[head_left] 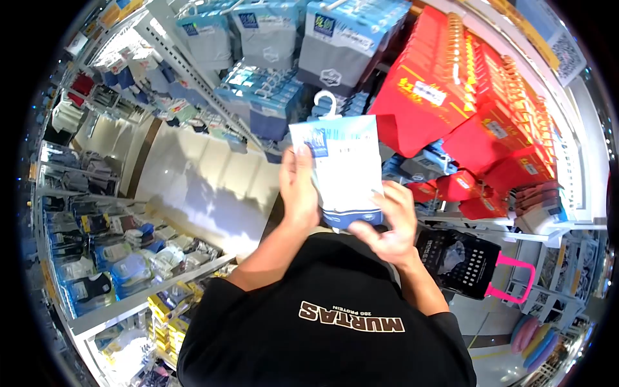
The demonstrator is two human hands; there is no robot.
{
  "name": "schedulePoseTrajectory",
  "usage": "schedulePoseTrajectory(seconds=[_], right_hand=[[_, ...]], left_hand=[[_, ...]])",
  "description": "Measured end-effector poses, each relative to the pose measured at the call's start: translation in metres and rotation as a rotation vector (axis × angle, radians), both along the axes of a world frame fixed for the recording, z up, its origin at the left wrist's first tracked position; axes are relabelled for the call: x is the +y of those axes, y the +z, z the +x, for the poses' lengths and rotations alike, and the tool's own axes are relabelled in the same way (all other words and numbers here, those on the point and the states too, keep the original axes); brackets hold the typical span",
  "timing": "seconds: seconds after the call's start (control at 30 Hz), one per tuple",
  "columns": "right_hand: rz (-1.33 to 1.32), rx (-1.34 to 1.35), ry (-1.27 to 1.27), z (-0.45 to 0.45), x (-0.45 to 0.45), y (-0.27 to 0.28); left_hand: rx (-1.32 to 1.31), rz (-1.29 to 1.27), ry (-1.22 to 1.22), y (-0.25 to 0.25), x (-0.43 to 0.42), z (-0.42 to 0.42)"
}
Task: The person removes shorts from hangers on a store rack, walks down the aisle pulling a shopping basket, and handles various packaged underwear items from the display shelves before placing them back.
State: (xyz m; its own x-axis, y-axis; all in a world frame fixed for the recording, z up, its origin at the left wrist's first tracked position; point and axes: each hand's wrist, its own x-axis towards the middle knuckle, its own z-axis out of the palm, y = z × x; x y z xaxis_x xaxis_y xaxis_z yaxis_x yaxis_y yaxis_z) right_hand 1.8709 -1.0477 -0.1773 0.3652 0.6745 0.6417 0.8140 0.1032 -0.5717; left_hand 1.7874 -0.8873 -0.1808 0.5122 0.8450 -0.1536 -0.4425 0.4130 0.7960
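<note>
A flat blue-and-white retail packet (348,171) with a white plastic hook at its top is held upright in front of my chest. My left hand (300,190) grips its left edge, with the fingers lying over the front near a dark blue label. At the lower right corner, my right hand (392,222) closes on the packet with its thumb across the dark blue bottom band. What the packet contains cannot be made out. Right behind it hang similar blue-and-grey packets (332,48) on rack hooks.
Red packets (419,80) hang in rows at the upper right. A black basket (454,264) with a pink handle stands on the floor at right. Lower left, a shelf (122,258) carries many packaged goods. Pale floor tiles (206,174) run along the aisle at left.
</note>
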Motion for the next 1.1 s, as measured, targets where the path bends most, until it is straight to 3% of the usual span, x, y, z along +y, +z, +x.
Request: schedulePoseTrajectory(seconds=[0.07,0.13,0.3,0.4,0.53,0.67,0.77,0.9,1.0,1.07,1.1], right_hand=[[-0.167,0.03,0.034,-0.018,0.005,-0.009],[-0.308,0.129,-0.006,-0.027,0.003,-0.026],[-0.21,0.054,-0.155,-0.025,0.002,-0.032],[-0.223,0.059,-0.012,-0.023,0.01,-0.037],[-0.189,0.285,0.022,-0.029,0.014,-0.036],[-0.215,0.869,-0.051,-0.018,0.005,-0.037],[0.06,1.389,0.048,-0.009,0.009,-0.038],[0.023,1.421,0.127,-0.003,0.002,-0.034],[-0.112,1.156,0.192,-0.013,-0.006,-0.027],[-0.217,0.732,0.18,-0.014,-0.006,-0.02],[-0.242,0.678,0.173,-0.013,-0.006,-0.024]], left_hand=[[0.065,-0.192,-0.094,-0.014,-0.011,-0.008],[0.06,-0.205,-0.135,-0.026,-0.013,-0.013],[0.099,-0.245,-0.112,-0.02,-0.008,-0.013],[0.09,-0.285,-0.154,-0.028,-0.011,-0.009],[0.059,-0.311,-0.225,-0.03,-0.009,-0.003],[0.066,-0.29,-0.346,-0.035,-0.014,-0.002],[0.055,-0.413,-0.469,-0.03,-0.014,-0.001],[-0.032,-0.477,-0.52,-0.03,-0.014,0.001],[-0.033,-0.505,-0.464,-0.033,-0.013,0.005],[-0.019,-0.533,-0.47,-0.028,-0.011,0.003],[-0.012,-0.547,-0.475,-0.026,-0.01,0.003]])
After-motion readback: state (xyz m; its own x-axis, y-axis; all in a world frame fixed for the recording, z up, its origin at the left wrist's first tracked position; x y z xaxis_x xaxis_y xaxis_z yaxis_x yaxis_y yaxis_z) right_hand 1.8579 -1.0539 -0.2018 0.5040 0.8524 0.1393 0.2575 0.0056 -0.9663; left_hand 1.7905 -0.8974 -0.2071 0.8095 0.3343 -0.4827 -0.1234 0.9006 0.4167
